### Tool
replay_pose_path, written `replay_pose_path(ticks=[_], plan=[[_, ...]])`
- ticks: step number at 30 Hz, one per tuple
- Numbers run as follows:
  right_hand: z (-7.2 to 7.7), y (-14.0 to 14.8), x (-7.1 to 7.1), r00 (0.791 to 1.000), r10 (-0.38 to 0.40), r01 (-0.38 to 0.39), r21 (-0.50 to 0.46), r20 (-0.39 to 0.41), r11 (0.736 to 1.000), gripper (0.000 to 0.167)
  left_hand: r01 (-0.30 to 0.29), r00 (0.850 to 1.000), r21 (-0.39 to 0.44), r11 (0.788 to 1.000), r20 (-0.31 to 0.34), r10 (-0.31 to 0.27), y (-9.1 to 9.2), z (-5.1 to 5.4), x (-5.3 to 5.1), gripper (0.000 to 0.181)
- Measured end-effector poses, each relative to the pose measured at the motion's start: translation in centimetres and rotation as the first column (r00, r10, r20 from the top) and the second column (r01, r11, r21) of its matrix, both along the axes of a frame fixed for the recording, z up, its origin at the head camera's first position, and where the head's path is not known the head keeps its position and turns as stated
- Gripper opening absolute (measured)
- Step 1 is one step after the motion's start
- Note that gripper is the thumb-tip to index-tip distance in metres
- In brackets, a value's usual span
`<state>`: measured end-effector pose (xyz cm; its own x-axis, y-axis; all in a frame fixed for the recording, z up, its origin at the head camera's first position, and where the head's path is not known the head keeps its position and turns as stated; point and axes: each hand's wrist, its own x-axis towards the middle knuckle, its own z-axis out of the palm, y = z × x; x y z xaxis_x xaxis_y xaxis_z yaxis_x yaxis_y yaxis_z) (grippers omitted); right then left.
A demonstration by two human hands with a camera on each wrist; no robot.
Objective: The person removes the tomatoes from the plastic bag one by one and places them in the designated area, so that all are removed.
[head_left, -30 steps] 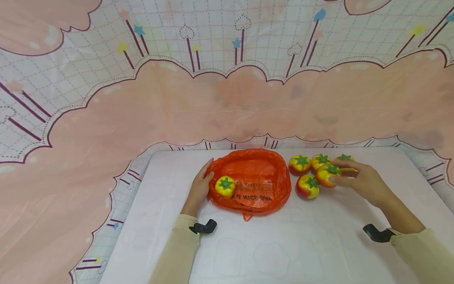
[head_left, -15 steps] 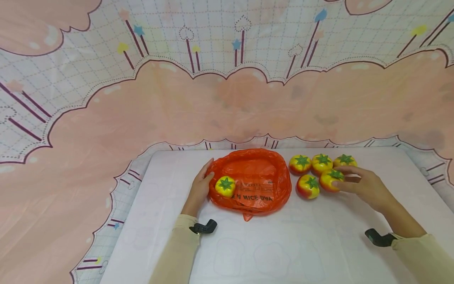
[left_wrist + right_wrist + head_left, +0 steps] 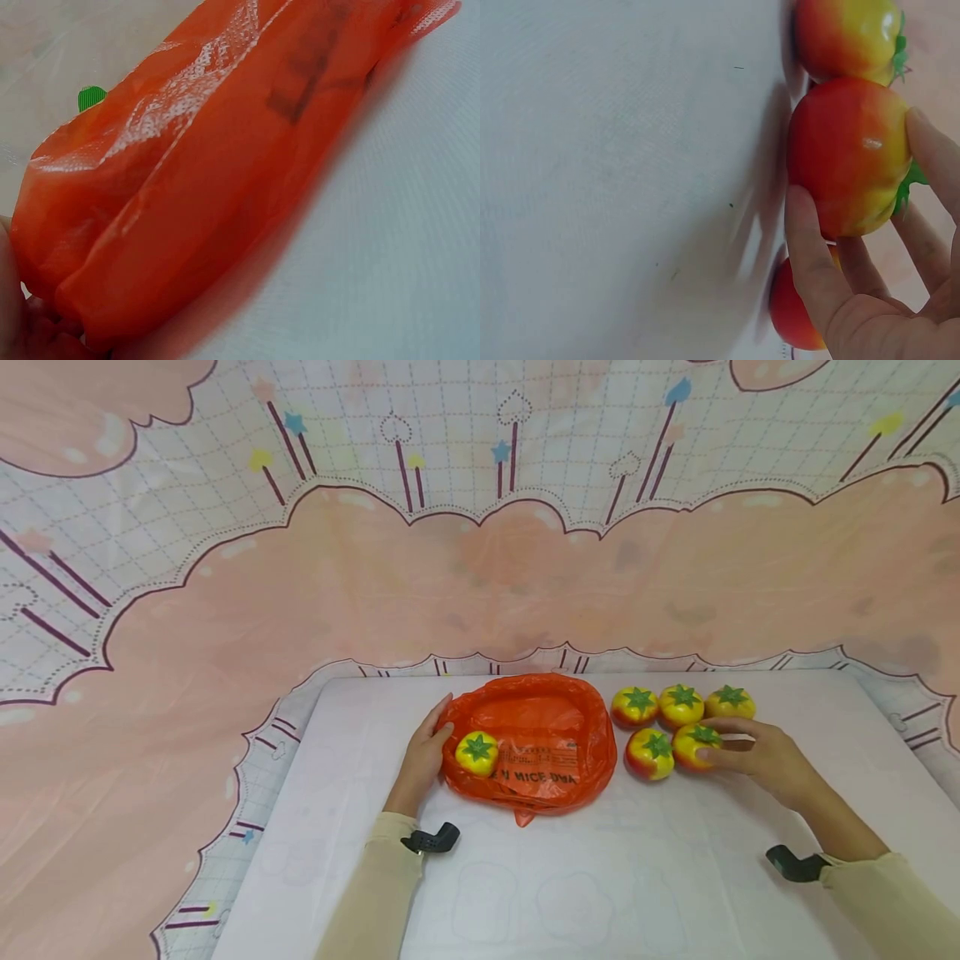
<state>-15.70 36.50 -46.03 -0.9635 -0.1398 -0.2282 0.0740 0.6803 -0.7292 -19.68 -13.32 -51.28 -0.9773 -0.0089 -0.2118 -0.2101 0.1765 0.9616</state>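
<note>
At the left end of an open red plastic bag (image 3: 558, 718), my left hand (image 3: 422, 756) grips the rim, thumb on the inner side. One yellow toy tomato (image 3: 476, 754) with a green star-shaped top sits in the bag's left part. In the left wrist view the red bag (image 3: 202, 180) fills much of the frame. To the right of the bag, my right hand (image 3: 765, 760) holds a red-and-yellow toy tomato (image 3: 692, 750) between thumb and fingers. That tomato (image 3: 847, 157) touches its neighbour in the right wrist view. The neighbouring tomato (image 3: 650, 755) is on its left.
Behind these, a row of three more toy tomatoes (image 3: 681, 706) stands close to the bag's right side. The white table (image 3: 600, 877) backs onto a patterned cloth (image 3: 525, 577). Black wrist cameras (image 3: 797, 864) stick out beside both forearms.
The tomato in my right hand has come down toward me, then slightly left, to beside its neighbour. The far right tomato is now less covered. My left hand and the bag stay put.
</note>
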Motion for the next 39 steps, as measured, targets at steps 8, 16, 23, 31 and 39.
replay_pose_path(ticks=[8, 16, 23, 31, 39], plan=[[-0.32, -0.04, -0.12, 1.000, 0.010, -0.010, 0.011, -0.019, 1.000, 0.072, -0.003, 1.000, -0.004, 1.000, 0.008, 0.003, 0.08, 0.01, -0.12, 0.050], [-0.31, -0.03, -0.12, 1.000, 0.012, -0.012, -0.005, -0.014, 1.000, 0.072, -0.005, 1.000, -0.008, 1.000, 0.001, 0.005, 0.03, 0.00, -0.10, 0.050], [-0.23, -0.13, 0.04, 1.000, 0.013, -0.013, -0.010, 0.001, 1.000, 0.073, -0.002, 1.000, -0.007, 1.000, -0.022, 0.002, 0.00, -0.10, -0.09, 0.049], [-0.06, -0.36, 0.30, 1.000, 0.006, -0.006, -0.018, 0.013, 1.000, 0.075, -0.006, 1.000, 0.006, 1.000, -0.021, 0.006, 0.03, -0.14, -0.10, 0.049], [0.03, -0.14, 0.30, 1.000, 0.005, -0.005, -0.025, 0.014, 1.000, 0.075, 0.000, 1.000, 0.011, 1.000, -0.025, 0.000, -0.05, -0.06, -0.05, 0.050]])
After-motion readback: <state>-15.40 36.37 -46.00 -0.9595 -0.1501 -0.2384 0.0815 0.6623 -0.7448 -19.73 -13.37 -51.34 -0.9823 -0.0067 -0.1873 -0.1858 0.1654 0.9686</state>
